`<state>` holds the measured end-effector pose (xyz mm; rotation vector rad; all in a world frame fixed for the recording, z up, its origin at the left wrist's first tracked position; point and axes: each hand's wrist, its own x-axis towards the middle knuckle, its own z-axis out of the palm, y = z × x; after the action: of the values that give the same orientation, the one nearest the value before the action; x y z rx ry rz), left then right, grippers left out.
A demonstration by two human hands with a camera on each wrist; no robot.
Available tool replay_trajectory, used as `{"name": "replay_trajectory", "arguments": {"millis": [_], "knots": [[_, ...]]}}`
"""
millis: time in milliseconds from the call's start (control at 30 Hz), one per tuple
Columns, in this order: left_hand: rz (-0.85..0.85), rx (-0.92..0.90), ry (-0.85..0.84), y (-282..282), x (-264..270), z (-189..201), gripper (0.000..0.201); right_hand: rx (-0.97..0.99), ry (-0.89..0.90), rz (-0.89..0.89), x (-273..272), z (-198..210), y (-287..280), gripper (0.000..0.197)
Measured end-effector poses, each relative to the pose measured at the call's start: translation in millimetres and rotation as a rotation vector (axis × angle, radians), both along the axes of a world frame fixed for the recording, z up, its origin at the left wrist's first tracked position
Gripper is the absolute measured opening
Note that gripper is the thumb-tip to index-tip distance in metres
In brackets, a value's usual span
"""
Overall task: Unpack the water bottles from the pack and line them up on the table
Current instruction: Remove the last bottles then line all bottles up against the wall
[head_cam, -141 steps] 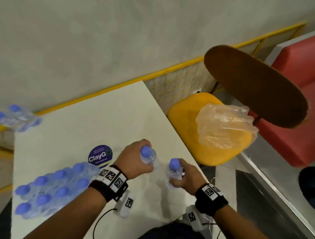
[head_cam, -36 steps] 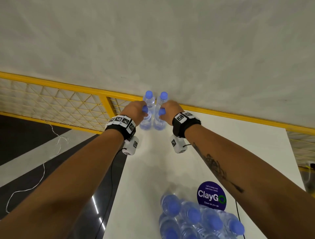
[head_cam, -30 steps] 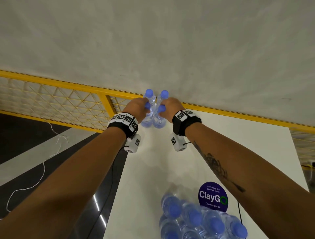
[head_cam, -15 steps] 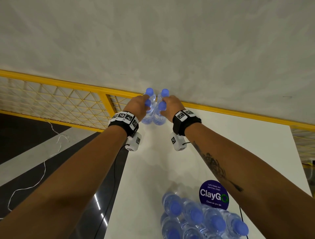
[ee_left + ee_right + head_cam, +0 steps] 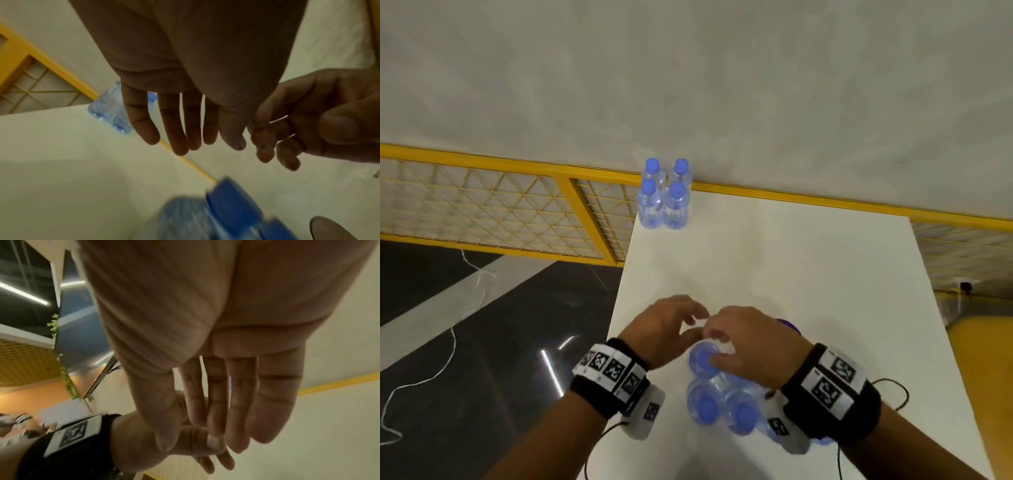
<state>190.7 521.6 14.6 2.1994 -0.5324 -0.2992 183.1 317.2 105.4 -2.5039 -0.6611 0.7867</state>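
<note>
Several clear water bottles with blue caps (image 5: 664,198) stand in a tight two-by-two block at the far left corner of the white table (image 5: 791,267). The remaining pack of bottles (image 5: 719,404) sits near me at the table's front. Both hands hover just over it. My left hand (image 5: 688,318) has relaxed, straight fingers (image 5: 179,142) and holds nothing. My right hand (image 5: 717,337) is also empty, its fingers (image 5: 218,426) straight, its thumb close to a blue cap (image 5: 702,359). A blurred cap (image 5: 232,206) shows under my left hand.
A yellow mesh railing (image 5: 482,192) runs behind the table, against a grey wall. Dark floor with a white cable (image 5: 448,342) lies left of the table's edge. A purple sticker (image 5: 787,325) is mostly hidden by my right hand. A yellow seat edge (image 5: 983,342) shows at right.
Both hands let go of the two bottles at the far corner and drew back to the pack near me. The corner block now stands free of my hands.
</note>
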Motion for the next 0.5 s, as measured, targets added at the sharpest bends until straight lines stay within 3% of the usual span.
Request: {"name": "replay_trajectory", "arguments": {"millis": [100, 233, 333, 500], "knots": [[-0.059, 0.016, 0.038, -9.6, -37.3, -10.5, 0.022, -0.096, 0.008, 0.081, -48.0, -14.6, 1.7, 0.024], [-0.094, 0.089, -0.036, -16.4, -60.1, -15.9, 0.035, -0.169, -0.044, 0.026, -93.5, -34.2, 15.6, 0.027], [-0.036, 0.202, -0.024, -23.4, -62.3, -11.2, 0.037, -0.231, -0.125, -0.036, -110.6, -47.5, 24.1, 0.027], [-0.009, 0.393, -0.022, -32.2, -62.6, -14.2, 0.035, -0.338, -0.286, 0.080, -120.3, -55.6, 31.2, 0.018]]}}
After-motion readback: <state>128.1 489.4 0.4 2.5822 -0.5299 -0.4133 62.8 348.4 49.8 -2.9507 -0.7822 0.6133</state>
